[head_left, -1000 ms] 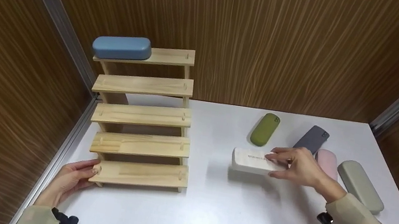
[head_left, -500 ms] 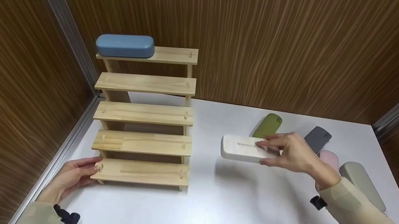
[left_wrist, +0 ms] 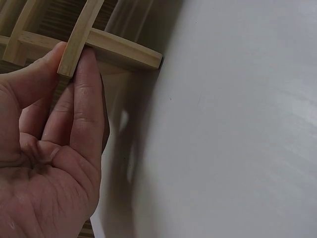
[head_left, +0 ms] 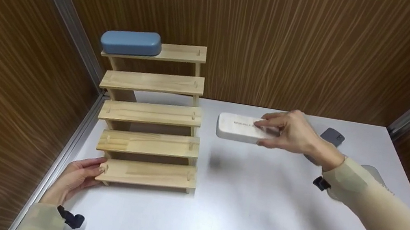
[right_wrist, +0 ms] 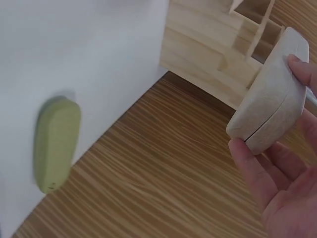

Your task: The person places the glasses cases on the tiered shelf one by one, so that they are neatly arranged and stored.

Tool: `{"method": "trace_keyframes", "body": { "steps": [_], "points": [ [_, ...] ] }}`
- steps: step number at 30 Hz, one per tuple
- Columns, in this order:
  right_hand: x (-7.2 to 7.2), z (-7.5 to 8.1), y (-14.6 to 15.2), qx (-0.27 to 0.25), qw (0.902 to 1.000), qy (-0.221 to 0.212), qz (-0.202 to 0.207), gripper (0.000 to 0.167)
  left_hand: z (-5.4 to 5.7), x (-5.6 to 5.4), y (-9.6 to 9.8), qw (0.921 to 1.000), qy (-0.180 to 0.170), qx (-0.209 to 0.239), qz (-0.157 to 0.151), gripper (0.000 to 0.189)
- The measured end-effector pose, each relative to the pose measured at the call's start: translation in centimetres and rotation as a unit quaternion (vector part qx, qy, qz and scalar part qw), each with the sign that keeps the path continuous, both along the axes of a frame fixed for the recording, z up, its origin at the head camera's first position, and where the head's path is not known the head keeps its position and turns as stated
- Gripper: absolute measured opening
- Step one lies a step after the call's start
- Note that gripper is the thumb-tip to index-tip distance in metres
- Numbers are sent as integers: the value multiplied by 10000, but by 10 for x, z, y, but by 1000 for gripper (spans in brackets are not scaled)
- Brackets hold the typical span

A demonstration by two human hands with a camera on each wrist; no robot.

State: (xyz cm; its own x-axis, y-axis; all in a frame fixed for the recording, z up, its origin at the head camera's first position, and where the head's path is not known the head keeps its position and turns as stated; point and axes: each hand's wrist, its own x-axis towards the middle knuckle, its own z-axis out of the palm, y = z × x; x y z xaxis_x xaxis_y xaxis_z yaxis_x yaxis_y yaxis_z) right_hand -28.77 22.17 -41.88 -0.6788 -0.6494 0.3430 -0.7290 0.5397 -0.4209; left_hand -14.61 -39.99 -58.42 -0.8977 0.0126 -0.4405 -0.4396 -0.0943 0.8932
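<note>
A white glasses case (head_left: 238, 127) with small lettering is held level above the table by my right hand (head_left: 294, 132), thumb and fingers gripping its right end. The right wrist view shows the seam along the case (right_wrist: 270, 116). To the left stands a five-tier, stepped wooden rack (head_left: 152, 112), and the case hangs just right of its upper tiers. My left hand (head_left: 75, 177) pinches the left end of the lowest shelf; in the left wrist view, thumb and fingers close on the board's end (left_wrist: 69, 67). A blue glasses case (head_left: 132, 42) lies on the left of the top shelf.
A green glasses case (right_wrist: 57, 144) lies on the white table (head_left: 236, 227), hidden behind my right hand in the head view. Further right are a dark grey case (head_left: 333, 136) and a grey-green case (head_left: 373, 172), partly covered by my arm. Wood-grain panels (head_left: 302, 44) enclose the table.
My right hand has carried the white case left and up towards the rack, now covering the green case. The pink case has gone behind my arm. My left hand keeps its place on the lowest shelf.
</note>
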Motion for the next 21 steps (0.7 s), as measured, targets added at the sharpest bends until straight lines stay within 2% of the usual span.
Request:
{"method": "trace_keyframes", "body": {
  "steps": [8, 21],
  "points": [
    [-19, 29, -16, 49, 9996, 266, -27, 41, 0, 0, 1, 10000, -28, -43, 67, 33],
    [-53, 84, -60, 198, 9995, 197, -135, 45, 0, 4, 0, 10000, 14, 62, 24, 39]
  ]
}}
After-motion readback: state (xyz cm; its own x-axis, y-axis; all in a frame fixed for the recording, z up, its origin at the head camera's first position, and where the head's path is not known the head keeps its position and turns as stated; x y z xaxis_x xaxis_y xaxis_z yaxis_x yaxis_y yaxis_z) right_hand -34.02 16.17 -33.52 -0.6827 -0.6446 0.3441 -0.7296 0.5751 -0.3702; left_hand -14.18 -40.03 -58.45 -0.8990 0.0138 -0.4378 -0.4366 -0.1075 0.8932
